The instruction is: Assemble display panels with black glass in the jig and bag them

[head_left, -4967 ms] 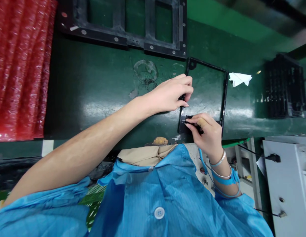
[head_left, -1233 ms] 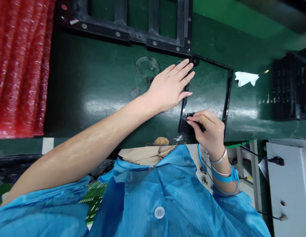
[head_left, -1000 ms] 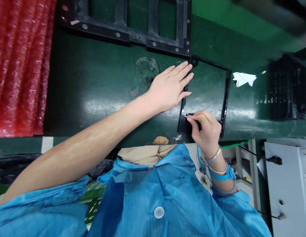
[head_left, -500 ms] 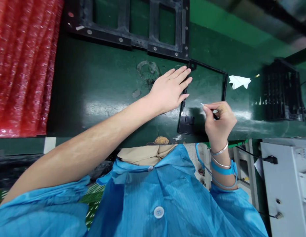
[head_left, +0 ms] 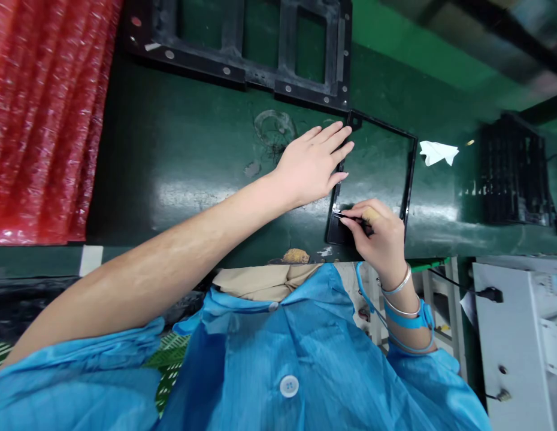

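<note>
Two hands [head_left: 311, 164] were in there, with one slim tool [head_left: 356, 219], one thin frame [head_left: 411, 178] and one big black fixture [head_left: 261, 78]; two silver bangles [head_left: 407, 276] showed, plus one blue wrist strap [head_left: 403, 322], two buttons [head_left: 288, 386], one black plug [head_left: 491, 294]!

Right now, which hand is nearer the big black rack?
Left. The left hand lies over one side of the thin frame, close to the rack; the right hand is farther, holding a small tool at the frame's near end.
</note>
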A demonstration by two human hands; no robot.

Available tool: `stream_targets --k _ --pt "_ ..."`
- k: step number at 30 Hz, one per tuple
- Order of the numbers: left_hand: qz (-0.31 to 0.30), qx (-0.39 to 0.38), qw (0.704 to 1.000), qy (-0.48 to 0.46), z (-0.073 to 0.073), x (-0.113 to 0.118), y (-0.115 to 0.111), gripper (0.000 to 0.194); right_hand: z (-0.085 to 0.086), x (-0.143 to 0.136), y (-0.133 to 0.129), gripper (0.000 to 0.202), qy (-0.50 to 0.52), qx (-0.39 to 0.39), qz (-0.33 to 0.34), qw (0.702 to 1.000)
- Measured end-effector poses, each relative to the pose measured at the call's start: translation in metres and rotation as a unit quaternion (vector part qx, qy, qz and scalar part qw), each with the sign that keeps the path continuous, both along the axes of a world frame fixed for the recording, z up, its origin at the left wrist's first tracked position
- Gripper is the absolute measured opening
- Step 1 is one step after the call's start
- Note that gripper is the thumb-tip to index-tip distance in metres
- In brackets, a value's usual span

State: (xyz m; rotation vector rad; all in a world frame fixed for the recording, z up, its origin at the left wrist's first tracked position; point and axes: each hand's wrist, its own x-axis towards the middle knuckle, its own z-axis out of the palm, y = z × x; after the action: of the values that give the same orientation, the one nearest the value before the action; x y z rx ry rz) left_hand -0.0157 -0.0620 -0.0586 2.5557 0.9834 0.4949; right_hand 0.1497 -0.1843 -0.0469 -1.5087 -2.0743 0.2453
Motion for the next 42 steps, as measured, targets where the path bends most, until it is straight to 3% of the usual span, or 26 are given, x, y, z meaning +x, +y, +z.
stream_targets --k 6,15,22,30,33,35,38,42 --pt "-0.002 -0.007 1.0 -0.03 -0.003 0.0 0.0 0.061 -0.005 -0.005 0.0 0.019 -0.027 0.034 -0.009 0.999" --pt "0.006 0.0 0.999 -0.034 -0.004 0.0 0.0 0.055 -0.012 -0.005 0.0 0.017 0.005 0.075 -0.095 0.993" --pt "0.012 -0.003 1.0 -0.005 0.001 0.0 -0.001 0.052 0.001 0.012 0.006 0.013 0.034 0.143 -0.172 0.974" --pt "0.003 0.016 1.0 0.015 -0.001 -0.001 0.0 0.051 0.036 0.071 0.031 0.013 0.02 0.187 -0.286 0.94" --pt "0.002 0.022 1.0 0.008 -0.004 -0.001 0.001 0.051 0.039 0.063 0.028 0.01 0.009 0.14 -0.223 0.965" --pt "0.005 0.018 1.0 0.004 -0.003 0.0 0.0 0.052 0.03 0.045 0.023 0.008 0.002 0.085 -0.121 0.989" --pt "0.01 0.005 1.0 0.003 0.0 0.0 -0.001 0.052 0.012 0.019 0.016 0.006 -0.003 0.021 0.002 1.0" --pt "0.011 -0.003 1.0 0.0 0.003 0.0 -0.002 0.052 -0.001 0.006 0.016 0.008 -0.001 0.0 0.026 1.0"
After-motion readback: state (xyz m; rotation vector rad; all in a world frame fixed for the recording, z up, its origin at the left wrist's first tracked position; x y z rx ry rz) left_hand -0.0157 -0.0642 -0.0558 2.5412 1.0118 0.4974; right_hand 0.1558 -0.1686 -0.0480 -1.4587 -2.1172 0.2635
